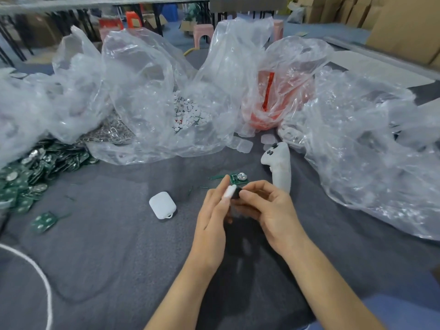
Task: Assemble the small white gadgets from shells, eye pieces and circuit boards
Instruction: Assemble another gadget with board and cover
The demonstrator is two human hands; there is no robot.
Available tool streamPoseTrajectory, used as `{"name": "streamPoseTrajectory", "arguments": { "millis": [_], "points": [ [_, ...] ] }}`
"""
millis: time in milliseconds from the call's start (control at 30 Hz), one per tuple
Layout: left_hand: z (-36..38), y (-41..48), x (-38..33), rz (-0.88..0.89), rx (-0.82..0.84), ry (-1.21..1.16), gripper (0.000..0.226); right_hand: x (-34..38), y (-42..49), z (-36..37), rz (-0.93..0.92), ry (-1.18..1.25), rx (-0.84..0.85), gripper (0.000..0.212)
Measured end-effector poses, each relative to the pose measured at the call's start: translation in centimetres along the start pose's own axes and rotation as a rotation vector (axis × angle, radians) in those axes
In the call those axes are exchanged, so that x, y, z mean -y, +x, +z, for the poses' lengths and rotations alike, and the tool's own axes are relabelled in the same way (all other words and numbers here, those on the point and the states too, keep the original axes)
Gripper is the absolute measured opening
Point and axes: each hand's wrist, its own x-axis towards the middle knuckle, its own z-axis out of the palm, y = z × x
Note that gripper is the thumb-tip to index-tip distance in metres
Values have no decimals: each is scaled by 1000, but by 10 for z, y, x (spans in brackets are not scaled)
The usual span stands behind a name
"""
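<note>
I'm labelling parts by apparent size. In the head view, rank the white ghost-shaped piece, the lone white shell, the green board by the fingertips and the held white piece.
1. White ghost-shaped piece
2. White shell
3. Green board and held white piece: these look alike and both are partly hidden by fingers, so unranked.

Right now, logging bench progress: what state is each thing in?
left hand: holds white shell piece
right hand: pinches black piece
white case: lying on cloth, untouched
circuit board: loose, coin cell up
white figure: upright
plastic bags: open
</note>
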Motion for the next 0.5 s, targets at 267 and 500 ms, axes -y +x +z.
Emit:
{"name": "streamPoseTrajectory", "arguments": {
  "millis": [267, 500],
  "points": [
    [3, -1, -2, 173, -113, 275, 37, -1, 2, -4, 45, 159, 70, 14],
    [2, -1, 0, 192, -161, 298, 38, -3, 0, -4, -57, -40, 56, 26]
  ]
}}
